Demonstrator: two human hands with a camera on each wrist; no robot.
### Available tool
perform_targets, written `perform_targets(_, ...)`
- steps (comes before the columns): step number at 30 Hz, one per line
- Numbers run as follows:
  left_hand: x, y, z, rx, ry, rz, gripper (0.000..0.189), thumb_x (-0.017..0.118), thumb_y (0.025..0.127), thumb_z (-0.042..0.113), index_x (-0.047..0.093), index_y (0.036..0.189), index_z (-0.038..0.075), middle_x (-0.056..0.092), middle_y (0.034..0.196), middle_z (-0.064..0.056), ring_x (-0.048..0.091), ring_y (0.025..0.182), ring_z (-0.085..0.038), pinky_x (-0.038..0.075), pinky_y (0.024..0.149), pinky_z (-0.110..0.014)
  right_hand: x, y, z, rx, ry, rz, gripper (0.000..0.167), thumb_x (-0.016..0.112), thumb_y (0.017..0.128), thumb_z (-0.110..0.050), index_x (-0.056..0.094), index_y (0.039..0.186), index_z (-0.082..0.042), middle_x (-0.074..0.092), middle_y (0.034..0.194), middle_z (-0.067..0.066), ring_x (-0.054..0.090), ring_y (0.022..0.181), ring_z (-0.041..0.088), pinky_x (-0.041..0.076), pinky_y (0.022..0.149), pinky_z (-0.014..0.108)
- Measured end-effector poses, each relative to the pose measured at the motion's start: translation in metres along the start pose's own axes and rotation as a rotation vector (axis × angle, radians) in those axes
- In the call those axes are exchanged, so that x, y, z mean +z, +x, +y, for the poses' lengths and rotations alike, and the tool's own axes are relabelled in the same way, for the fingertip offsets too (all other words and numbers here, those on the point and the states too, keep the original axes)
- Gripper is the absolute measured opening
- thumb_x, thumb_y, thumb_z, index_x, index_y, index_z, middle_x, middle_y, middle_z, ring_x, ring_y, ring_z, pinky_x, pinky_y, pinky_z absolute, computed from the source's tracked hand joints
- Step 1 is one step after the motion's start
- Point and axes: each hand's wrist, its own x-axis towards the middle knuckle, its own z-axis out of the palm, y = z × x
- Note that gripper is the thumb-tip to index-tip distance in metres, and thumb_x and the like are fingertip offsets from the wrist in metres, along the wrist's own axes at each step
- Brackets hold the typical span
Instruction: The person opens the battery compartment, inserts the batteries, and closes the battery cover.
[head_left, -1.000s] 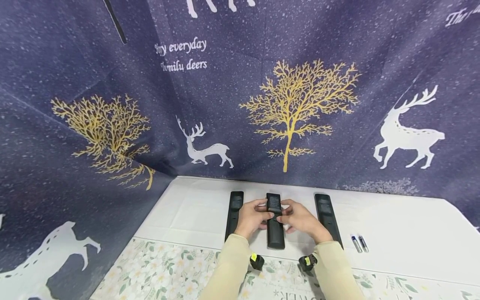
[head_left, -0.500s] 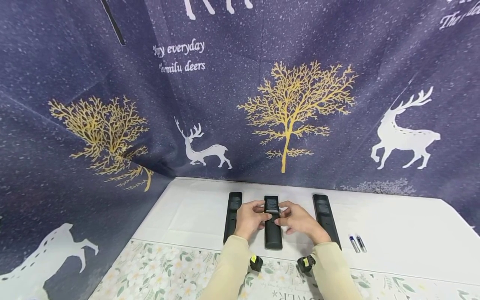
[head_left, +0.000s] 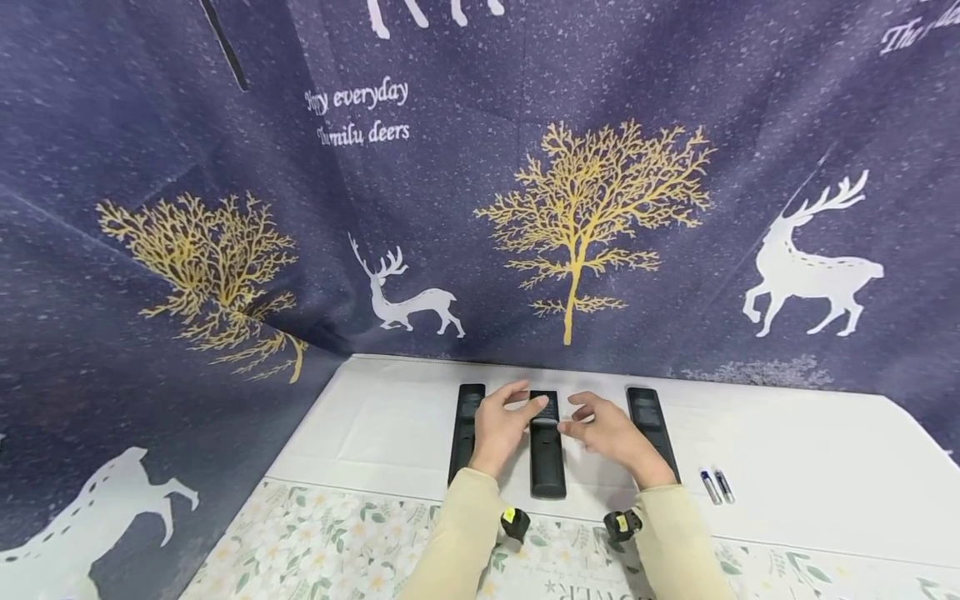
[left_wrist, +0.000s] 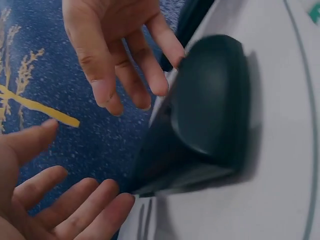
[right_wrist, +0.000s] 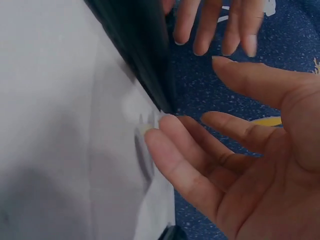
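Back side up, a black remote control (head_left: pixel 547 469) lies on the white table between my hands. My left hand (head_left: pixel 498 429) is at its left side with fingers loosely spread, the thumb over the remote's far part. On the other side, my right hand (head_left: pixel 609 433) has its relaxed fingers near the remote's right edge, the thumb closest to it. Both wrist views show straight or slightly bent fingers with nothing between them. The left wrist view shows the rounded near end of the remote (left_wrist: pixel 212 100) close up.
A second black remote (head_left: pixel 465 425) lies left, partly behind my left hand, and a third (head_left: pixel 651 421) lies right, partly behind my right forearm. Two small batteries (head_left: pixel 717 486) lie farther right. A dark blue deer-print cloth (head_left: pixel 480 192) hangs behind the table; a floral cloth (head_left: pixel 337 533) covers the front.
Both hands have loosened from the sides of the middle remote. My left thumb has moved toward its far end, and my right hand has drawn back to the right. The remote stays in place.
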Motion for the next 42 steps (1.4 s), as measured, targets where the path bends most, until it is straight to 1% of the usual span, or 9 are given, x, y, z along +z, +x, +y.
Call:
perform_targets(2, 0.003, -0.002, 0.005, -0.019, -0.049, -0.029, 0.047, 0.086, 0.092, 0.031, 0.075, 0.134, 0.013, 0.075, 0.122, -0.016, 0.075, 0.084, -0.032, 0.063, 0.069, -0.037, -0.005, -0.003, 0.001, -0.005, -0.034, 0.023, 0.058, 0.073, 0.102, -0.019, 0.051, 0.149, 0.007, 0.066, 0.127, 0.027, 0.073, 0.09, 0.031, 0.062, 0.076, 0.046)
perform_targets(5, 0.008, -0.005, 0.011, -0.046, -0.1, -0.083, 0.049, 0.085, 0.094, 0.029, 0.072, 0.139, 0.012, 0.072, 0.127, -0.018, 0.074, 0.089, -0.025, 0.064, 0.072, -0.042, -0.013, -0.007, 0.002, -0.019, -0.104, 0.05, 0.058, 0.074, 0.101, -0.022, 0.053, 0.148, 0.006, 0.067, 0.126, 0.025, 0.073, 0.095, 0.033, 0.06, 0.078, 0.047)
perform_targets(10, 0.021, -0.008, 0.018, -0.059, -0.117, -0.15, 0.053, 0.085, 0.094, 0.027, 0.069, 0.143, 0.015, 0.07, 0.131, -0.017, 0.073, 0.094, -0.018, 0.064, 0.075, -0.039, -0.027, -0.015, 0.008, -0.011, -0.135, 0.063, 0.061, 0.074, 0.101, -0.023, 0.051, 0.149, 0.007, 0.065, 0.128, 0.027, 0.071, 0.104, 0.036, 0.061, 0.077, 0.046)
perform_targets(11, 0.024, -0.008, 0.02, -0.063, -0.121, -0.163, 0.053, 0.085, 0.094, 0.028, 0.068, 0.144, 0.017, 0.069, 0.132, -0.016, 0.074, 0.095, -0.021, 0.064, 0.077, -0.039, -0.03, -0.017, 0.009, -0.007, -0.128, 0.063, 0.062, 0.074, 0.102, -0.023, 0.05, 0.149, 0.008, 0.064, 0.129, 0.028, 0.071, 0.103, 0.036, 0.061, 0.077, 0.045)
perform_targets(16, 0.041, -0.008, 0.027, -0.067, -0.109, -0.207, 0.054, 0.086, 0.093, 0.029, 0.069, 0.143, 0.02, 0.069, 0.133, -0.014, 0.072, 0.091, -0.021, 0.062, 0.076, -0.035, -0.043, -0.022, 0.011, -0.028, -0.136, 0.079, 0.064, 0.074, 0.102, -0.02, 0.047, 0.15, 0.012, 0.063, 0.128, 0.032, 0.072, 0.09, 0.031, 0.061, 0.072, 0.043)
perform_targets(20, 0.053, -0.009, 0.031, -0.068, -0.083, -0.224, 0.053, 0.086, 0.093, 0.029, 0.07, 0.142, 0.021, 0.07, 0.131, -0.013, 0.073, 0.089, -0.021, 0.061, 0.073, -0.033, -0.053, -0.026, 0.012, -0.036, -0.144, 0.092, 0.063, 0.073, 0.102, -0.018, 0.046, 0.148, 0.015, 0.062, 0.127, 0.036, 0.073, 0.088, 0.032, 0.062, 0.073, 0.044)
perform_targets(26, 0.069, -0.012, 0.035, -0.096, -0.06, -0.243, 0.052, 0.087, 0.092, 0.028, 0.07, 0.141, 0.024, 0.07, 0.131, -0.013, 0.074, 0.09, -0.023, 0.063, 0.074, -0.036, -0.065, -0.032, 0.018, 0.005, -0.172, 0.1, 0.065, 0.072, 0.103, -0.02, 0.044, 0.151, 0.013, 0.058, 0.134, 0.039, 0.073, 0.091, 0.035, 0.063, 0.074, 0.046)
perform_targets(35, 0.089, -0.014, 0.032, -0.131, -0.091, -0.319, 0.053, 0.085, 0.094, 0.019, 0.067, 0.144, 0.018, 0.067, 0.13, -0.017, 0.073, 0.099, -0.027, 0.064, 0.077, -0.045, -0.082, -0.043, 0.034, 0.064, -0.203, 0.119, 0.067, 0.07, 0.103, -0.023, 0.041, 0.151, 0.015, 0.057, 0.132, 0.041, 0.074, 0.087, 0.033, 0.062, 0.074, 0.048)
perform_targets(42, 0.099, -0.015, 0.028, -0.147, -0.105, -0.332, 0.055, 0.084, 0.093, 0.009, 0.067, 0.145, 0.011, 0.067, 0.124, -0.019, 0.073, 0.093, -0.028, 0.065, 0.074, -0.045, -0.088, -0.048, 0.044, 0.077, -0.217, 0.134, 0.068, 0.071, 0.102, -0.021, 0.041, 0.149, 0.016, 0.057, 0.13, 0.042, 0.075, 0.086, 0.035, 0.063, 0.074, 0.048)
